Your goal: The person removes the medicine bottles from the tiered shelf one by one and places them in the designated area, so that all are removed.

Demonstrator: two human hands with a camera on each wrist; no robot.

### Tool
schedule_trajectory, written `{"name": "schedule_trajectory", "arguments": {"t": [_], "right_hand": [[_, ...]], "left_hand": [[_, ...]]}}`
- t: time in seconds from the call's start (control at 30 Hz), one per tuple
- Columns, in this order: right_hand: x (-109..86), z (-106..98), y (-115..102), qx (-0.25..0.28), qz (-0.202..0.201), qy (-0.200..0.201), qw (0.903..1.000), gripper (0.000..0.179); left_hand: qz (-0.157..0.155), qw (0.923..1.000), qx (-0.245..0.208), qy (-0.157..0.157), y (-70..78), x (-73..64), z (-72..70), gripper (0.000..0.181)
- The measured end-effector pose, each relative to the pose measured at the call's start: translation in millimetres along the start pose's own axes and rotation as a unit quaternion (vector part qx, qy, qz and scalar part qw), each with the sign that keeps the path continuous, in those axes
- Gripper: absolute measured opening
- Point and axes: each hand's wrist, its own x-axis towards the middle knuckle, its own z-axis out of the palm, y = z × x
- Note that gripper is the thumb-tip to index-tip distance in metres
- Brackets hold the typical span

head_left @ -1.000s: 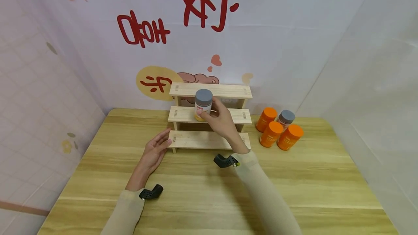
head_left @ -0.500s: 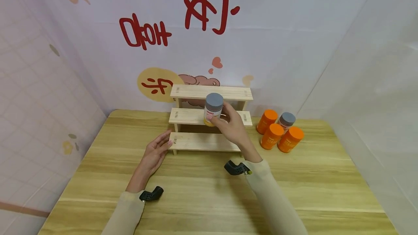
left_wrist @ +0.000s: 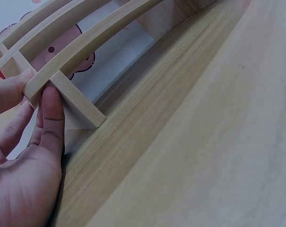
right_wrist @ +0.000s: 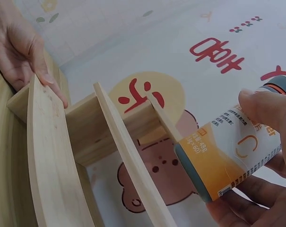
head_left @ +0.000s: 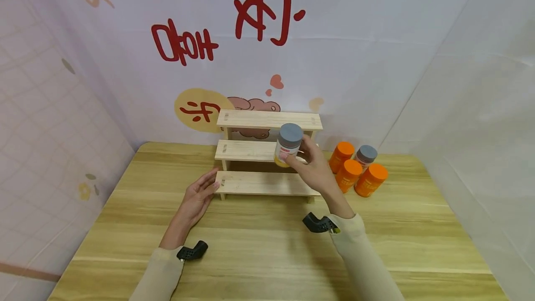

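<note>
In the head view a three-tier wooden step shelf [head_left: 255, 183] stands at the back of the table. My left hand [head_left: 197, 200] is at the left end of its lowest board; the left wrist view has the thumb on top and a finger [left_wrist: 53, 111] beneath that board's end. My right hand [head_left: 314, 167] grips a grey-lidded vitamin bottle [head_left: 287, 145] round its body, in front of the middle tier's right part. In the right wrist view the bottle's white and orange label [right_wrist: 230, 146] shows between thumb and fingers, and the bottle lies tilted across that picture.
Right of the shelf stand several bottles in a cluster: orange bottles [head_left: 370, 180] in front and at the left, and another grey-lidded bottle [head_left: 366, 156] behind. A white printed backdrop [head_left: 355, 68] rises directly behind the shelf. Wooden tabletop [head_left: 251, 250] stretches toward the front.
My right hand has carried the bottle rightward and slightly down along the front of the middle tier. The left hand stays at the lowest board's end.
</note>
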Motion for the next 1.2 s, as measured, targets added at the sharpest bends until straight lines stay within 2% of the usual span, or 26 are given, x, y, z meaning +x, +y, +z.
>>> {"name": "schedule_trajectory", "arguments": {"t": [0.37, 0.77, 1.0, 1.2], "right_hand": [[-19.4, -22, 3, -0.025, 0.001, 0.002, 0.9997, 0.061], [-39.1, -54, 14, -0.023, 0.014, 0.025, 0.9993, 0.052], [-50.7, -69, 18, -0.018, -0.004, 0.043, 0.9989, 0.054], [-60.6, -83, 21, -0.027, 0.016, 0.044, 0.9986, 0.051]], "left_hand": [[-0.001, 1.0, 0.002, -0.005, -1.3, -0.5, -1.5, 0.066], [0.009, 0.9999, 0.004, -0.008, -0.7, 1.7, -1.1, 0.067], [0.011, 0.9999, -0.004, -0.006, -2.1, 1.3, -1.4, 0.065], [0.009, 0.9999, -0.004, -0.005, -1.1, 0.5, -0.7, 0.066]]}}
